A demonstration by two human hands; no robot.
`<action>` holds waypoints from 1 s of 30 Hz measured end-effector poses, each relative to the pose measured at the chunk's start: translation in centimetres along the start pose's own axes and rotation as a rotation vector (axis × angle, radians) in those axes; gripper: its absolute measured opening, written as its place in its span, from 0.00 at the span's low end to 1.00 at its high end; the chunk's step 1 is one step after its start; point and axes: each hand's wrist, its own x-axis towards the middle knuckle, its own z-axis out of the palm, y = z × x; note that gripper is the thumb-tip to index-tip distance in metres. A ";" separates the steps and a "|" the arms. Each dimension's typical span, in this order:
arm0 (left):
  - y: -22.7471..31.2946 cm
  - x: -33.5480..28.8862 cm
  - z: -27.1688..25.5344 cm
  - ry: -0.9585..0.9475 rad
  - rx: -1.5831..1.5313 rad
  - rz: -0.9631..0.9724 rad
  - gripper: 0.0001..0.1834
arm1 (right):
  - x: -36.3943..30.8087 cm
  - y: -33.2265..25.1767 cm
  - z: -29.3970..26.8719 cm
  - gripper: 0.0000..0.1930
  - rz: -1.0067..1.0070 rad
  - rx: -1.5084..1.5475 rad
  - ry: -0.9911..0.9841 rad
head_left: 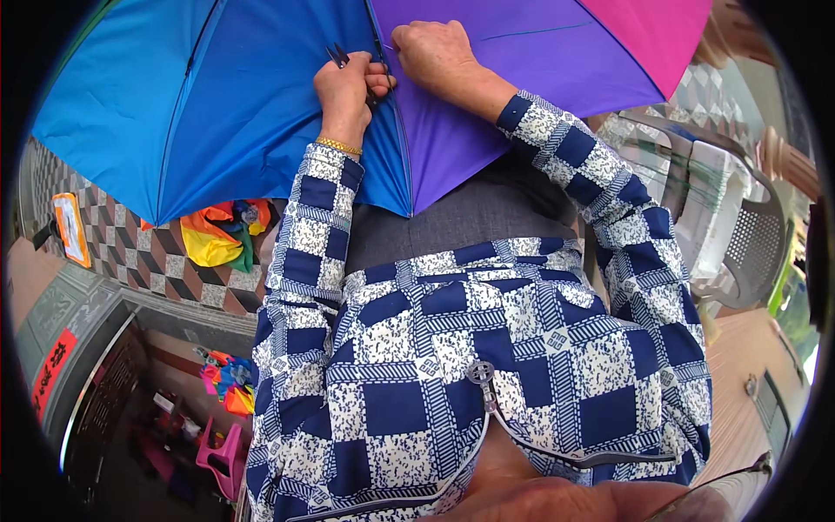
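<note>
An open umbrella [270,113] with blue, purple and pink panels spreads across my lap, its ribs showing along the seams. My left hand [348,91], with a gold bracelet at the wrist, is closed around small dark scissors [337,56]. Their pointed blades stick out past the thumb over the blue panel. Just across the rib [396,109] between blue and purple, my right hand [439,56] is curled in a pinch against the purple cloth. Whatever its fingertips hold is too small to make out. A thin dark line, perhaps thread, crosses the purple panel [539,32].
Bright folded cloth [213,239] lies on the patterned tile floor at the left, near an orange-edged sheet [71,229]. A pink stool [221,457] and more colourful cloth [228,378] are at the lower left. To the right stands a grey plastic chair [761,230] with a white box.
</note>
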 end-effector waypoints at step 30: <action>-0.1 0.2 -0.2 -0.067 0.038 0.025 0.06 | 0.7 0.2 3.7 0.05 -0.129 0.154 0.333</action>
